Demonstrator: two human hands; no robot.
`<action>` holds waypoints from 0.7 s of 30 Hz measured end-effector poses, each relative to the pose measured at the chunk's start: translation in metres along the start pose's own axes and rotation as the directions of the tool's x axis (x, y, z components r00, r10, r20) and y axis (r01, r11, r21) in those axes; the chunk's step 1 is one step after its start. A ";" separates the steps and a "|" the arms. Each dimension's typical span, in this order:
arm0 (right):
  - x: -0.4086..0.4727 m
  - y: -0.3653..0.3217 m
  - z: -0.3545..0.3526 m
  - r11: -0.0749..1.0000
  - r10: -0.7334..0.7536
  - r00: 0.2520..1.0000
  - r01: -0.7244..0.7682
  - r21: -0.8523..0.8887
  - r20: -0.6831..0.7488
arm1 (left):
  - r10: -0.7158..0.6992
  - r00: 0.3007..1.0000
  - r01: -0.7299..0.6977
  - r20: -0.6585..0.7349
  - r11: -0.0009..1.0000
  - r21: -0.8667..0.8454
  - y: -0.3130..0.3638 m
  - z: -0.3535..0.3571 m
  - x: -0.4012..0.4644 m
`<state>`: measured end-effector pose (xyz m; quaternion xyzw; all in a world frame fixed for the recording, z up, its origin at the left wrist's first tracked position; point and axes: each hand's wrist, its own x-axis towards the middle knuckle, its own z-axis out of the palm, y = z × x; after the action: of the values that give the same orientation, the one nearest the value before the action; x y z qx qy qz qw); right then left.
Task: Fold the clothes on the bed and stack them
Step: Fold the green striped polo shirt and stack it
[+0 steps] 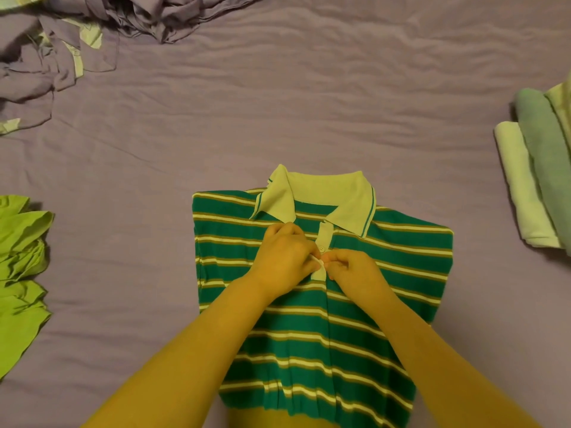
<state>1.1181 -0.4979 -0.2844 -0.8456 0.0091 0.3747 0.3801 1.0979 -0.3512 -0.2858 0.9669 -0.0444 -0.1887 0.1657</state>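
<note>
A green polo shirt [401, 261] with white and tan stripes lies face up on the bed in front of me, sleeves tucked under, pale collar [327, 196] at the far end. Both hands meet at its pale button placket [323, 239]. My left hand [284, 257] pinches the placket edge from the left. From the right, my right hand [355, 270] pinches the same strip just below the visible button. The shirt's lower hem is hidden under my forearms and the frame edge.
A stack of folded pale and green clothes [537, 168] lies at the right edge. A crumpled bright green garment [21, 273] sits at the left edge. A heap of purple clothes [61, 44] fills the far left corner on the purple sheet [278, 103].
</note>
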 end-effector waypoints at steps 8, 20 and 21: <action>-0.007 0.000 0.007 0.999 -0.049 0.998 0.049 -0.013 -0.037 | -0.003 0.998 0.002 0.069 1.000 0.009 -0.002 -0.004 0.005; 0.001 0.004 0.015 0.981 -0.063 0.994 0.045 -0.191 -0.091 | 0.043 0.997 -0.044 0.065 0.999 0.022 -0.012 -0.003 0.007; 0.001 0.004 0.015 0.979 -0.068 0.993 0.049 -0.199 -0.092 | 0.047 0.998 -0.048 0.048 0.999 0.018 -0.012 0.000 0.007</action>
<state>1.1082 -0.4910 -0.2945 -0.8963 -0.0343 0.3203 0.3047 1.1047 -0.3408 -0.2923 0.9623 -0.0731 -0.2075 0.1599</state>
